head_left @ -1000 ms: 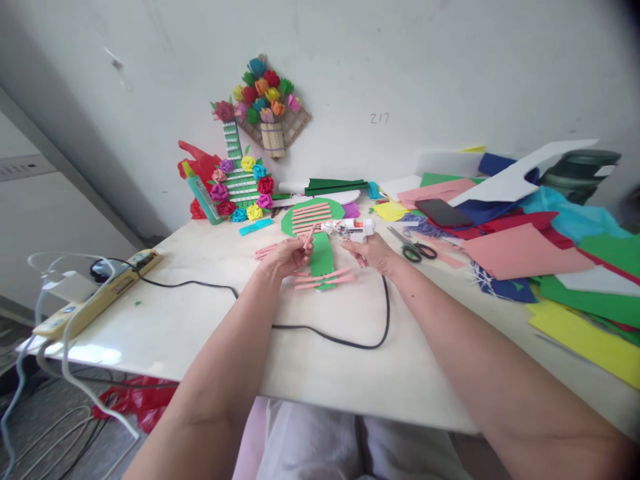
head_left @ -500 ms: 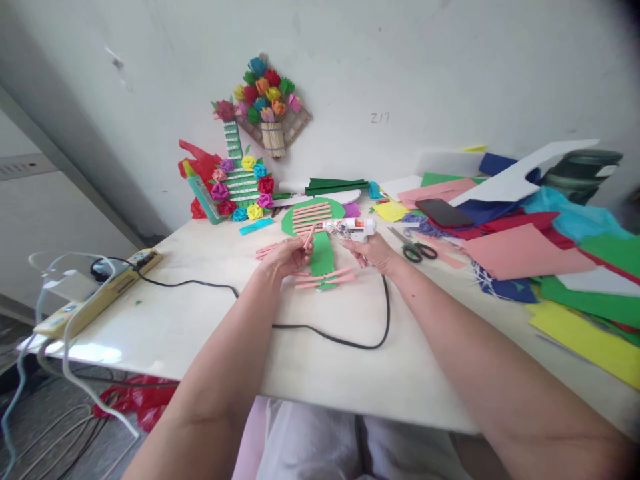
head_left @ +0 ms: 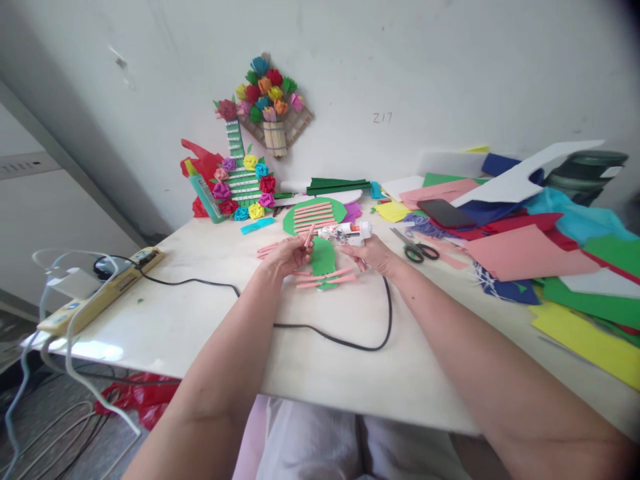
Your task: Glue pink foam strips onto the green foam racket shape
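My left hand (head_left: 287, 254) pinches a thin pink paper stick (head_left: 309, 237) and holds it upright over the table. My right hand (head_left: 373, 254) grips a white glue gun (head_left: 350, 233), its nozzle pointing left at the tip of that stick. Between and just beyond both hands lies a green paper cut-out (head_left: 323, 257) with several pink sticks glued across it. More loose pink sticks (head_left: 267, 250) lie left of my left hand.
The glue gun's black cord (head_left: 320, 333) loops across the white table (head_left: 210, 320) to a power strip (head_left: 95, 297) at the left edge. Scissors (head_left: 417, 248), a phone (head_left: 446, 213) and piled coloured paper sheets (head_left: 530, 250) fill the right. Paper flower crafts (head_left: 245, 180) lean on the wall.
The glue gun has shifted slightly left, closer to the pink stick's tip. Both hands otherwise stay in place.
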Demonstrator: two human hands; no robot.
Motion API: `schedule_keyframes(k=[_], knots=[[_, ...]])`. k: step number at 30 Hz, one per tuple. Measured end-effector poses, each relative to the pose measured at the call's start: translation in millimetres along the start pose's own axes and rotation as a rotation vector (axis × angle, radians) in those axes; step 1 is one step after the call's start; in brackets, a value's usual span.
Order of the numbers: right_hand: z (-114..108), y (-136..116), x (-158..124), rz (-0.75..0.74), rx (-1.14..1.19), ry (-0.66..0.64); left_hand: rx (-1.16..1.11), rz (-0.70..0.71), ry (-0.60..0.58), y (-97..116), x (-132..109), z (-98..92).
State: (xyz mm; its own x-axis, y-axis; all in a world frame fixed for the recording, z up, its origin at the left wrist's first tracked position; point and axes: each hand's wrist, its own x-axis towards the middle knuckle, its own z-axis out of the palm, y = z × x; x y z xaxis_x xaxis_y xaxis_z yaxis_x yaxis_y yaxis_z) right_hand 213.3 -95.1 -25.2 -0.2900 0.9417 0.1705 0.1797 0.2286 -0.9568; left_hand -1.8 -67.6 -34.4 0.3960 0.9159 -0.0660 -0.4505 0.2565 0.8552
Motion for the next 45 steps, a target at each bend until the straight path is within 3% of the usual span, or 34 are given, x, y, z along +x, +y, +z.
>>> schedule_keyframes(k=[10, 23, 45], knots=[[1.6, 0.6, -0.2, -0.045, -0.038, -0.045, -0.041, -0.008, 0.000, -0.1, 0.5, -1.8], [1.0, -1.4, -0.1, -0.015, -0.063, 0.046, -0.009, -0.001, -0.005, -0.3, -0.2, -0.6], [5.3, -8.0, -3.7, -0.027, -0.084, -0.076, -0.031, 0.045, 0.036, 0.0, 0.6, -1.8]])
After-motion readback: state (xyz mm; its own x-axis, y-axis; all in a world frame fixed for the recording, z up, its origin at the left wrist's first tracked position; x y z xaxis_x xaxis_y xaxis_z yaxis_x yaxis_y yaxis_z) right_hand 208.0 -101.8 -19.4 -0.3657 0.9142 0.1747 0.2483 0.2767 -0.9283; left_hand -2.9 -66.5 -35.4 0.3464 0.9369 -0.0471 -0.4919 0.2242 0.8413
